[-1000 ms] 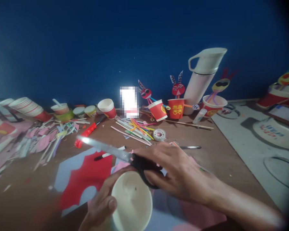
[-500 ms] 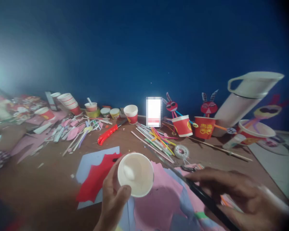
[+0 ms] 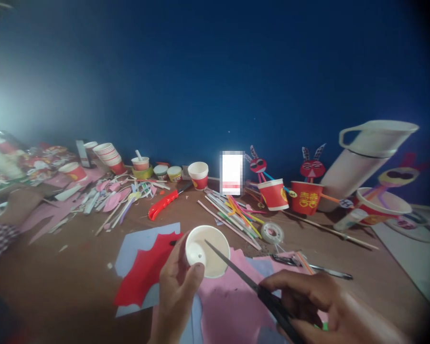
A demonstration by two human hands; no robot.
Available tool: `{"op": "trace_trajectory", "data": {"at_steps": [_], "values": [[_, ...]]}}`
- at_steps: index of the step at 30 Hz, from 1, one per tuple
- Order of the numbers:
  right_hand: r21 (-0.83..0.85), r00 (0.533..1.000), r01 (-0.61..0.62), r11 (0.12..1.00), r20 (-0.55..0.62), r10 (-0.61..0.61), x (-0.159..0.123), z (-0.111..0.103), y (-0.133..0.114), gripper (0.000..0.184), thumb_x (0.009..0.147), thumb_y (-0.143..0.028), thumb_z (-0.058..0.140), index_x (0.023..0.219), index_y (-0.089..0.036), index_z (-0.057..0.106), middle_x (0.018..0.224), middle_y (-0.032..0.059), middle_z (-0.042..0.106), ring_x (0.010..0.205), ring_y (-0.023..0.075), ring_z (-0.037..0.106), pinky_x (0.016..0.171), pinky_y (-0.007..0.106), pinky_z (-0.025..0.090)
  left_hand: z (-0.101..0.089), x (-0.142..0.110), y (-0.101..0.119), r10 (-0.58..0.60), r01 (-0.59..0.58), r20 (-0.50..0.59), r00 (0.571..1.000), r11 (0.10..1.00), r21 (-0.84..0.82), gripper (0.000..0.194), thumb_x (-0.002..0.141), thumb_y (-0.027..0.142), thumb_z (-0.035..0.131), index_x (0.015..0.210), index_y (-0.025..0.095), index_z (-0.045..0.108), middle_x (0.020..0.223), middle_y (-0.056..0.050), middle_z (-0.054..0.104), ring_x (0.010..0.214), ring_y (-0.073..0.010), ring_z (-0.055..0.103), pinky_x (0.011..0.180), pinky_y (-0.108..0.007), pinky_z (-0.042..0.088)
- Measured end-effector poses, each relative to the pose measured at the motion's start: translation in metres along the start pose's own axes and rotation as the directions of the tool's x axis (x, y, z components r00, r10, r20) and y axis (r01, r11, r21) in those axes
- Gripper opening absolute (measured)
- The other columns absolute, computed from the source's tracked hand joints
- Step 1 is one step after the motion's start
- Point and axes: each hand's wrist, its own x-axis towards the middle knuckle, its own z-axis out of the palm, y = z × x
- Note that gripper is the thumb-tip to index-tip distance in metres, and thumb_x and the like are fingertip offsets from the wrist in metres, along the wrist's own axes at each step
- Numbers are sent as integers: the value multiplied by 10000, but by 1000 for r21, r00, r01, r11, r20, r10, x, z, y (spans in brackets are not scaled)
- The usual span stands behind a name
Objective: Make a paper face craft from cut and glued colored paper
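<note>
My left hand (image 3: 181, 282) is wrapped around a paper cup (image 3: 217, 260), its open mouth tilted toward me. A small dark spot or hole shows in the cup's white bottom. In my right hand (image 3: 308, 301) is a pair of black-handled scissors (image 3: 249, 282), blades together. Their tip reaches over the mouth of the cup; whether it touches the inside I cannot tell. Under both hands lie pink paper (image 3: 232, 306) and pale blue sheets. A red paper cutout with a scalloped edge (image 3: 143, 272) rests left of my left hand.
Behind the cup lie a red-handled cutter (image 3: 163, 204), a bundle of paper straws (image 3: 232, 212) and a tape roll (image 3: 272, 233). Decorated cups (image 3: 306, 198) and a leaning jug (image 3: 358, 162) stand at the right. A co-worker's hand (image 3: 21, 205) is at far left, near stacked cups (image 3: 109, 157).
The scissors have swung leftward, their tip now over the cup's mouth. My left hand has tilted the cup, so its bottom with the dark spot shows.
</note>
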Motion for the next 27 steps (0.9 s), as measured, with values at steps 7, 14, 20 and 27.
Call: {"op": "trace_trajectory", "data": {"at_steps": [7,14,20,27], "values": [[-20,995,-28,999,97,30,5,5,-6,232,777,-226,597,954,-294,730,601,-31,560,553,128,457,472,229,293,-1,-3,-1,-9,7,77,997,1000,21,626,840,451,649,1373,166,486,1311,-131,612,1231,-298,554,998,-356,484],[-9,992,-12,1000,122,13,4,5,-6,296,802,-170,545,1032,-282,693,599,-55,573,480,95,474,427,221,259,5,-5,3,-37,36,6,999,998,57,661,758,457,715,1305,118,562,1249,-161,649,1232,-352,551,978,-396,509],[-14,994,7,1000,106,-6,4,7,-9,255,816,-188,542,1000,-284,690,572,-61,586,442,90,486,402,212,261,3,-5,0,-48,47,3,999,996,77,679,767,441,712,1339,122,531,1278,-160,629,1297,-360,487,1039,-436,459],[-199,993,119,973,0,-121,1,11,-4,237,773,-126,560,906,-279,683,628,-40,639,511,131,549,432,218,342,5,-6,-2,-77,75,61,995,997,31,715,779,438,719,1374,127,471,1375,-172,556,1301,-341,488,1061,-425,435]]}}
